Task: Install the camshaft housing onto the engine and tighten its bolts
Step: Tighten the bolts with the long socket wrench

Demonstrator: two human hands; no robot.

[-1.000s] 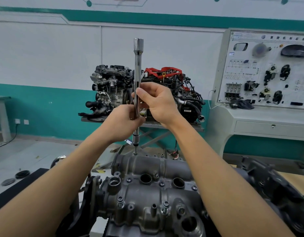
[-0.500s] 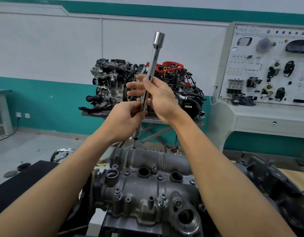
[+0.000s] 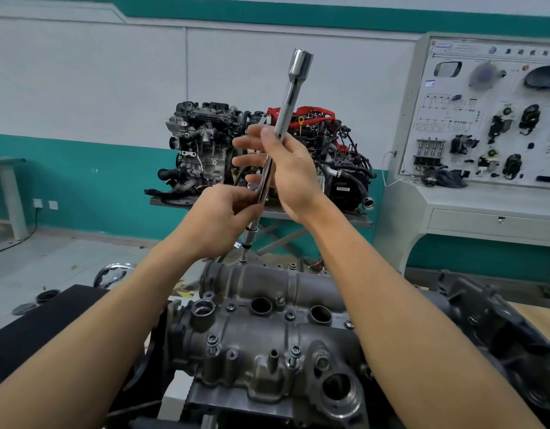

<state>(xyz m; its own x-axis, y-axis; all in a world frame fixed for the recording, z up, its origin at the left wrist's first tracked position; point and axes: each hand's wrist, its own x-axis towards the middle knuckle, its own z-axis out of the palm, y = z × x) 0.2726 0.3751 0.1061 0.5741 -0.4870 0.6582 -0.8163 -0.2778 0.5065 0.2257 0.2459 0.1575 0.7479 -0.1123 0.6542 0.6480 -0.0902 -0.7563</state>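
Along the far side of the workshop runs a white wall with teal bands (image 3: pixel 81 72). Against it on the right stands a pale grey training board studded with black car parts and printed diagrams (image 3: pixel 447 119). Left of the board, two display engines sit side by side on a flat grey desk (image 3: pixel 354 219): a dark grey engine (image 3: pixel 205 144) and a black engine with red tubing on top (image 3: pixel 335 144).

In the foreground, low in the view, is the dark, grimy engine (image 3: pixel 490 323) being worked on. The grey cast-aluminium camshaft housing (image 3: pixel 261 339) lies seated on top of it, its round openings facing upward, and runs from the near edge away toward the display engines.

Both bare forearms reach forward over the housing. The right hand (image 3: pixel 293 174) is higher. Its thumb presses the long chrome extension bar (image 3: pixel 290 97) against the fingers (image 3: pixel 245 144), which are spread and fairly straight behind the shaft. The left hand (image 3: pixel 224 218) is just below and touching the bar, its fingers curled and pinching the lower shaft together with the thumb.

The bar is tilted, its wide socket end up and to the right, its narrow tip down on a small bolt (image 3: pixel 243 259) at the far left edge of the housing. Two flanged silver bolts (image 3: pixel 212 342) (image 3: pixel 293 356) stand proud of the near part of the housing, and smaller bolt heads show beside the round openings.
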